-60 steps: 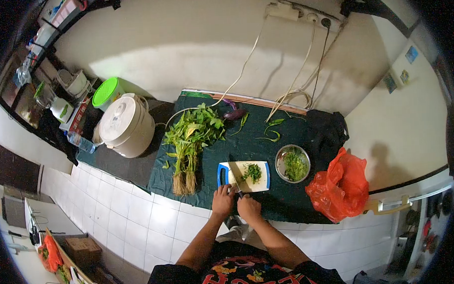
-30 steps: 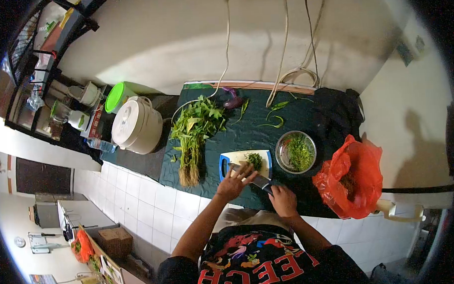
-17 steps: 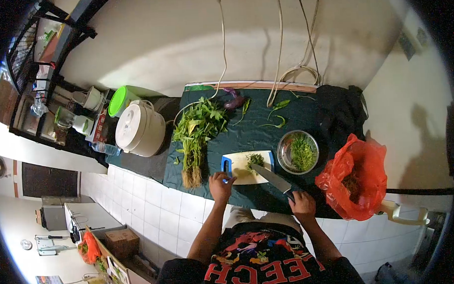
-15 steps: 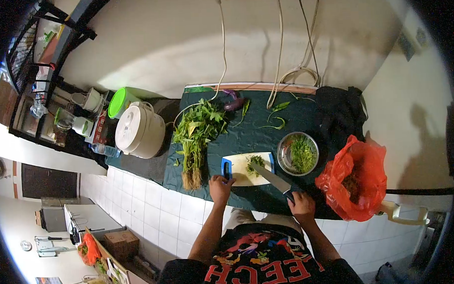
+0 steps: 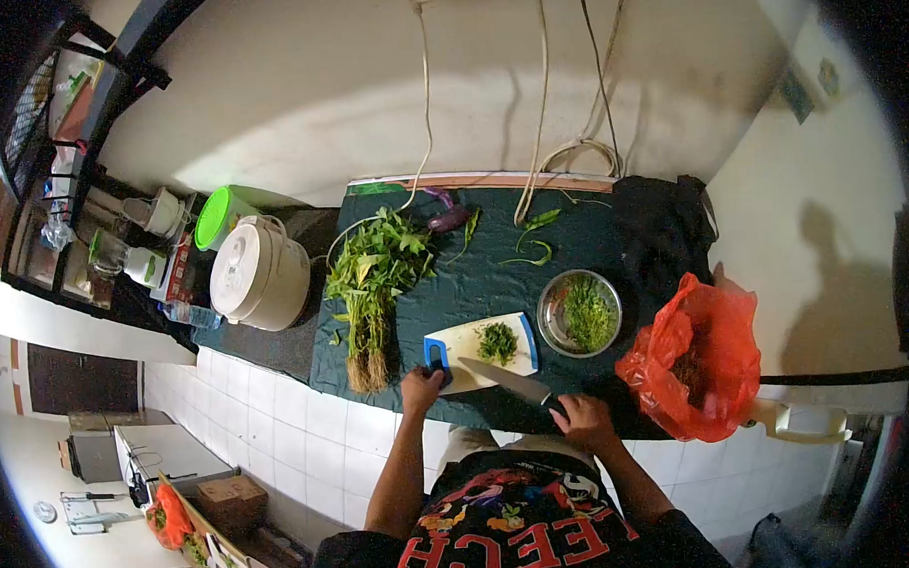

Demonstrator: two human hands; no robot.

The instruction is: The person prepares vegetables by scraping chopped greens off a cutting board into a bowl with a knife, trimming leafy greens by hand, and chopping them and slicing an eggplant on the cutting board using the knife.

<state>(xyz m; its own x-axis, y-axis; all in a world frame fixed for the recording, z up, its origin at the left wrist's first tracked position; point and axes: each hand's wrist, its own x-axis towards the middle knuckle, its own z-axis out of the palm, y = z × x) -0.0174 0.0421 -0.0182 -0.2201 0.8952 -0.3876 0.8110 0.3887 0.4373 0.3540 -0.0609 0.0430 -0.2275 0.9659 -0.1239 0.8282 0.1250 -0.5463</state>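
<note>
My right hand (image 5: 584, 421) is closed around the dark handle of a large kitchen knife (image 5: 513, 382). The blade points left, over the near part of a white cutting board (image 5: 462, 340) with blue ends. A small heap of chopped greens (image 5: 497, 344) lies on the board, just beyond the blade. My left hand (image 5: 420, 390) is closed on the board's near left corner, by the blue handle. Right of the board stands a steel bowl (image 5: 544, 316) holding more chopped greens (image 5: 588, 316).
Rooted leafy greens (image 5: 374, 277) lie left of the board. Farther back are an eggplant (image 5: 449, 219) and green chilies (image 5: 541, 253). A red plastic bag (image 5: 668, 377) stands at the right edge. A white rice cooker (image 5: 264, 273) is on the left, and cables hang along the wall.
The knife has drawn off the chopped greens, its tip now nearer me and further left on the board. My left hand still holds the board. The whole view has shifted slightly.
</note>
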